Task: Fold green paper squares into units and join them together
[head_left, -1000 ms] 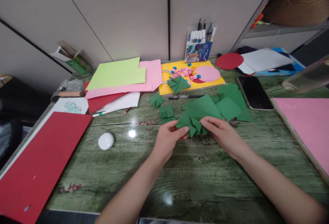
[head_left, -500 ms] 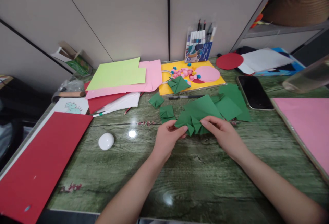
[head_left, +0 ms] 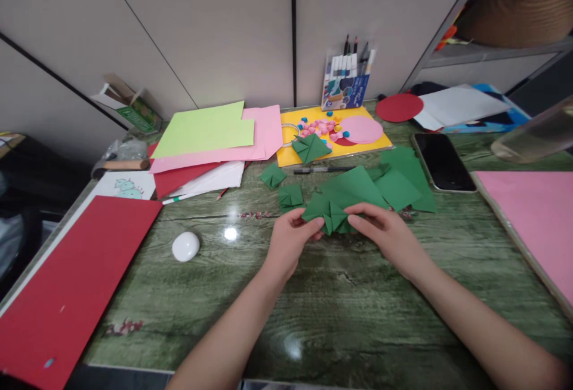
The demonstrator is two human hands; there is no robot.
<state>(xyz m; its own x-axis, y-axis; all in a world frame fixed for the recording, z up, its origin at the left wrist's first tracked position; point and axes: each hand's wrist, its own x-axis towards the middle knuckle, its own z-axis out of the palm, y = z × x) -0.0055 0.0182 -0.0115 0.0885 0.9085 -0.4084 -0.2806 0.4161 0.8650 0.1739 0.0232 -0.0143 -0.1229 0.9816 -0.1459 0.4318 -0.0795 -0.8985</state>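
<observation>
Between my hands is a folded green paper piece (head_left: 329, 214) with pleats along its near edge. My left hand (head_left: 292, 238) pinches its left side, thumb on top and fingers partly hidden beneath. On the right side, my right hand (head_left: 380, 229) grips the edge between thumb and fingers. Just behind it lie green paper sheets (head_left: 358, 186). To the left rest two small folded green pieces, one nearer (head_left: 290, 197) and one farther (head_left: 273, 175). A larger folded green piece (head_left: 310, 148) sits on a yellow sheet (head_left: 286, 155).
A black pen (head_left: 323, 169) lies beyond the green sheets, with a phone (head_left: 443, 161) to the right. Pink and blue bits (head_left: 319, 127) cover part of the yellow sheet. A white round object (head_left: 185, 246) and red paper (head_left: 85, 282) are at left; a marker pack (head_left: 347, 88) stands behind.
The right edge of the green piece has been drawn inward, so its pleats now meet near the middle. My right hand has shifted slightly left; my left hand has barely moved.
</observation>
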